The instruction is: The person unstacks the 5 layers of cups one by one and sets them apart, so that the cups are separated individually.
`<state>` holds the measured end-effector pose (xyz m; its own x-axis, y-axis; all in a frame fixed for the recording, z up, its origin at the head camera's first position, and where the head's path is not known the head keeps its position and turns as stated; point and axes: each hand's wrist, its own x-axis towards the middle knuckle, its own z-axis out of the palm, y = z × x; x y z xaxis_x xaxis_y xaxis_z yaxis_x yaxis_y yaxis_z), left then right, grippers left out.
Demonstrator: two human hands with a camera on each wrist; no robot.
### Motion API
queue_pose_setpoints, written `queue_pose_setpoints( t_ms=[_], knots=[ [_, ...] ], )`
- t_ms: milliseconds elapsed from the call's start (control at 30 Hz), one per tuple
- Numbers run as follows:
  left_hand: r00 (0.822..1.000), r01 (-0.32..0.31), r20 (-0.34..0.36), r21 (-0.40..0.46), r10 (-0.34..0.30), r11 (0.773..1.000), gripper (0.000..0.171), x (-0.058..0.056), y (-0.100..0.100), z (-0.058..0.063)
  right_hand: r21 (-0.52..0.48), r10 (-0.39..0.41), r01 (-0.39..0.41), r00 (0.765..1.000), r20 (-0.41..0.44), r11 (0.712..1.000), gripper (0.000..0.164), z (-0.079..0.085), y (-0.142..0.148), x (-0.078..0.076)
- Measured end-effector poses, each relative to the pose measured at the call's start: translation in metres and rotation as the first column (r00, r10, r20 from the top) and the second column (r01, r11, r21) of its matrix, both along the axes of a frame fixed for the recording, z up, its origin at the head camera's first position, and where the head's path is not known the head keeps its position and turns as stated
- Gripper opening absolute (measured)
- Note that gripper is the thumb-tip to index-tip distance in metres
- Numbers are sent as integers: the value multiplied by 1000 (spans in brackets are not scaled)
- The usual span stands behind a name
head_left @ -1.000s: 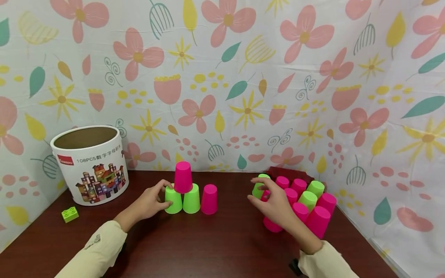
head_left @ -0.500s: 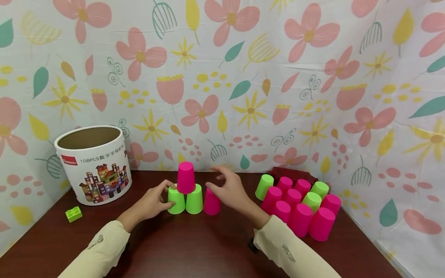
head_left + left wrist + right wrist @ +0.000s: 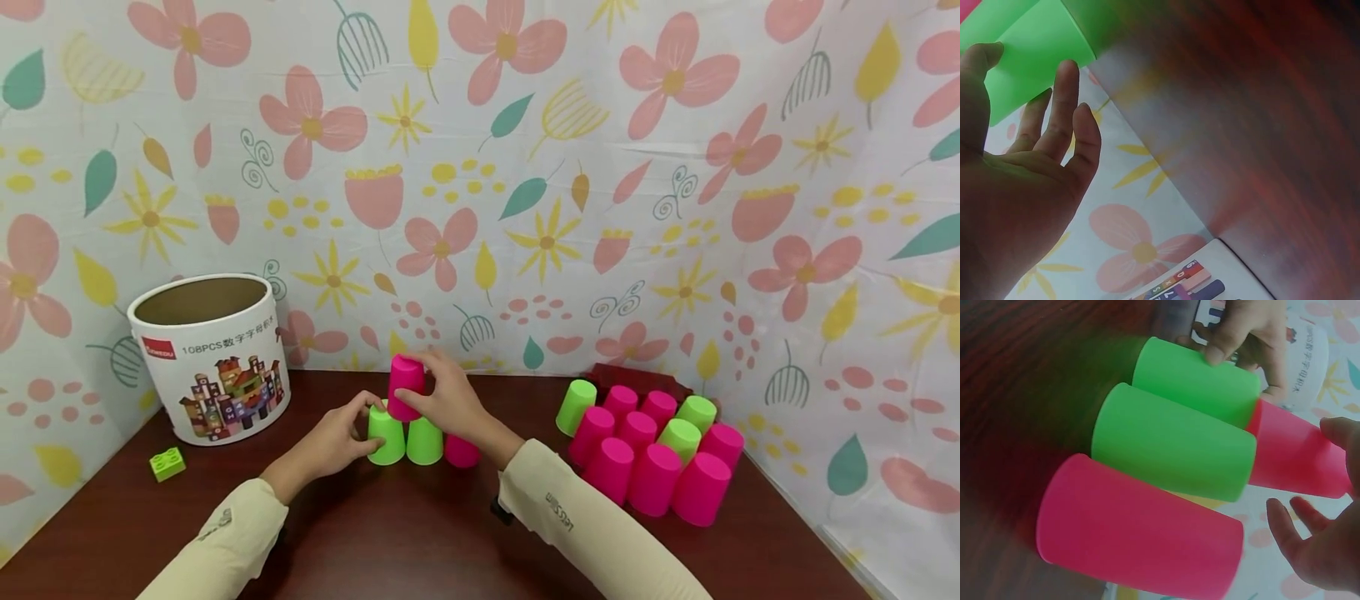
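Two upside-down green cups stand side by side, the left green cup and the right green cup. Across their tops rests an upper pink cup, and a second pink cup stands just right of them, partly behind the right wrist. My left hand holds the left green cup from its left side, thumb in front; in the left wrist view its other fingers spread beyond the cup. My right hand grips the upper pink cup, thumb at the front and fingertips hidden behind it.
A cluster of upside-down pink and green cups stands on the right of the dark table. Behind it lies a dark red object. A white bucket and a green toy brick are at the left. A flowered cloth hangs behind.
From the cluster on the right, my right hand has moved left, past the lone pink cup, to the upper pink cup and taken hold of it. My left hand stays at the left green cup.
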<state>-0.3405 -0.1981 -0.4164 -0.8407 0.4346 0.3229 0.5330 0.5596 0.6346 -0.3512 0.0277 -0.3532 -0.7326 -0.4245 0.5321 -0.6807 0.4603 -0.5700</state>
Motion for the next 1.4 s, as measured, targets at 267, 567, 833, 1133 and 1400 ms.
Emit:
queue_pose_setpoints(
  t_ms=[267,567,833,1133,1400],
  knots=[
    [1000,10,-4,-9,-10,1000,45,0,3,1,-60,-7,9,999,32,998,54,-7,12,9],
    [1000,-21,-1,-5,21,1000,45,1,3,4,-159,18,-10,998,52,987,47,-9,47,37],
    [999,-43,-6,-15,43,999,45,3,0,2,-130,6,0,999,48,992,44,-16,89,70],
    [999,-35,-17,-16,35,999,46,4,-1,1,-105,-42,42,999,7,994,43,-24,140,100],
    [1000,-22,-7,-9,22,1000,46,3,-1,4,7,-71,71,992,107,997,44,-27,186,123]
  ],
)
